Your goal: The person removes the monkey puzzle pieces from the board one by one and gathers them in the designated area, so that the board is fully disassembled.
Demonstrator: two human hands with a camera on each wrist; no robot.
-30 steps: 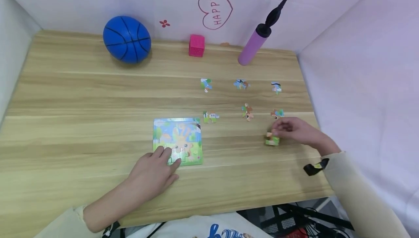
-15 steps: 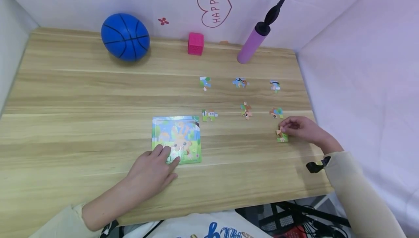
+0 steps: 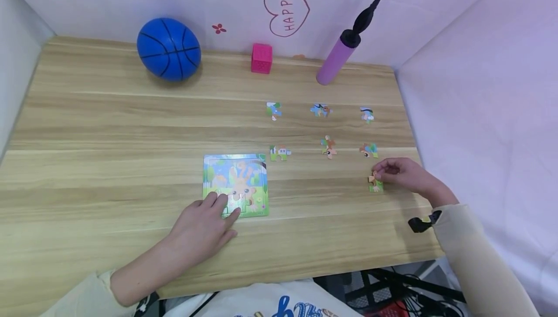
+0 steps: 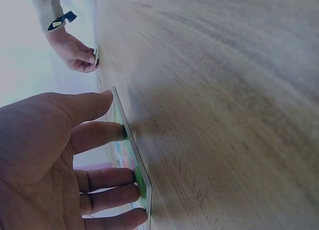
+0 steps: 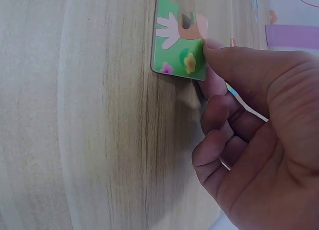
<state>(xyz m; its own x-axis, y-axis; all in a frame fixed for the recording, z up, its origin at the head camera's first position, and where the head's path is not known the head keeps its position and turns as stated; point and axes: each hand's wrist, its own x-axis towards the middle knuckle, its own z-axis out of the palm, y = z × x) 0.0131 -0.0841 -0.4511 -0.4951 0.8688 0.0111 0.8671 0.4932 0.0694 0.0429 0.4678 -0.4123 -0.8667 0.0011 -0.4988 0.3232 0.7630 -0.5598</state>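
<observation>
A jigsaw piece, green with flowers and a pale paw shape, is pinched between thumb and finger of my right hand. The right wrist view has this piece large, its inner edge partly covered by the thumb. To the left, a puzzle board with a rabbit picture lies flat on the table. My left hand rests its fingertips on the lower left part of that board and hides it. Extended fingers touch the board's face in the left wrist view.
Loose jigsaw pieces lie in two rows, among them a house piece close to the board and an eye piece just beyond my right hand. Along the back stand a blue ball, a pink cube and a purple pump.
My right hand has shifted a little to the right with the pinched piece, then stayed nearly still. The left hand keeps its place on the board.
</observation>
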